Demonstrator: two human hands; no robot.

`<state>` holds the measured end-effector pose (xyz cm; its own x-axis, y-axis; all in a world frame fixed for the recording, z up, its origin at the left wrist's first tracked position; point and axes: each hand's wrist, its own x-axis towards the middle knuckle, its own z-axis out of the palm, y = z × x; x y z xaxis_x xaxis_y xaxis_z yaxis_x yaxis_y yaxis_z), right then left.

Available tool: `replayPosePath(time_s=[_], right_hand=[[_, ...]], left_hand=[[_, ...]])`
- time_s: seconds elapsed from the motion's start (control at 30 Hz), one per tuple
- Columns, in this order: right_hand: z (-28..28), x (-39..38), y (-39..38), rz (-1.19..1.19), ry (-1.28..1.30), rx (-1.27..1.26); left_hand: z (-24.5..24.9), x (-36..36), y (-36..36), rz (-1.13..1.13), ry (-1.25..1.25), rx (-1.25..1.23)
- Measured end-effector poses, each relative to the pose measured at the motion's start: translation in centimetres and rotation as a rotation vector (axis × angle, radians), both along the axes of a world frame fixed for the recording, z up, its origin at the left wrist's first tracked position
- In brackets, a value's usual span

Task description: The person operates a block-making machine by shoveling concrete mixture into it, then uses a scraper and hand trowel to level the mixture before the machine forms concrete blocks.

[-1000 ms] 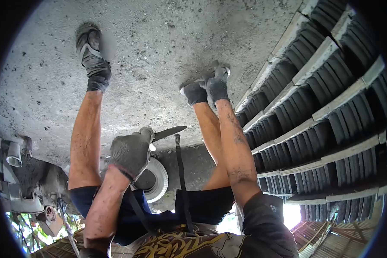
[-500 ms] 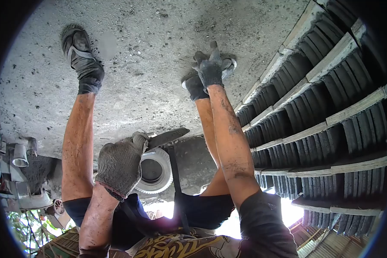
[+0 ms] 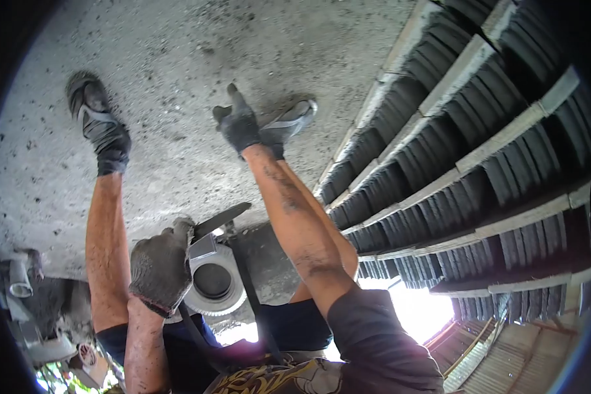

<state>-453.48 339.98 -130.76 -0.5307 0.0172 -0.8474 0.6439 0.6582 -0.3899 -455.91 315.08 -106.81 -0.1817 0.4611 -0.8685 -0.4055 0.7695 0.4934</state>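
My left hand (image 3: 161,270), in a dirty grey knitted glove, is closed around the handle end of a tool with a long, flat, dark blade (image 3: 222,219). The blade points across between my legs and its tip is rounded; the grip is hidden in the glove. Beside the glove shows a small grey rectangular plate (image 3: 202,247). My right hand (image 3: 240,125), in a dark glove, reaches low over the ground beside my right sandalled foot (image 3: 292,121). Two of its digits stick out apart, with no object showing in it.
Rough, gritty grey ground (image 3: 177,39) spans the upper view. On the right, dark slabs (image 3: 505,184) stand in rows on wooden rails (image 3: 466,161). Behind my legs is a pale-rimmed wheel (image 3: 236,279). My left foot (image 3: 95,118) stands wide; machine-like parts (image 3: 49,348) are lower left.
The view has turned, shifting the legs and slab rows leftward. My right hand has moved off my right foot to its left side. My left hand still holds the flat-bladed tool.
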Motion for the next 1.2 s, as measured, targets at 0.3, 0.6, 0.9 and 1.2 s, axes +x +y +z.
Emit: replayPosePath(time_s=[0.3,0.6,0.9,1.2], right_hand=[[1.6,-5.4,-3.5,0.166,0.051,0.035],[2.9,-7.0,-7.2,0.212,0.029,-0.001],[0.7,-15.9,5.2,0.257,0.495,0.235],[4.5,-35.4,20.8,0.242,0.597,1.035]], left_hand=[[0.7,-0.4,-0.7,0.004,0.033,0.037],[0.9,-0.7,-1.6,0.034,0.022,0.065],[0.5,-0.6,-3.1,0.063,-0.029,0.06],[-0.2,-0.9,-0.7,0.015,0.012,-0.004]])
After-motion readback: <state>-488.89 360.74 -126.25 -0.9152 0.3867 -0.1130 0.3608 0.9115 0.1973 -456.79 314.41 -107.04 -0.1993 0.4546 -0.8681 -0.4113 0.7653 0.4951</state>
